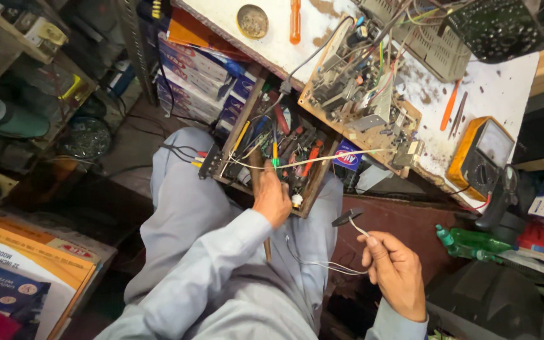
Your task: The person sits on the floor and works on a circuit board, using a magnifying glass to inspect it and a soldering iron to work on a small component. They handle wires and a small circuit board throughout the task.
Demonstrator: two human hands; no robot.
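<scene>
Wooden drawer (320,179), left hand (272,200) inside, right hand (396,271) holding wire (355,225)

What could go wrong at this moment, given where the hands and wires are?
The left hand digs in an open drawer crowded with screwdrivers and loose wires; it might snag one or get pricked. The right hand holds a thin white wire with a small black connector dangling free, which may catch on the circuit board overhanging the bench edge.

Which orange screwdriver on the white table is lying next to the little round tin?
The short orange screwdriver at the table's far edge, right beside the round tin. The thinner orange one lies by the yellow meter.
</scene>
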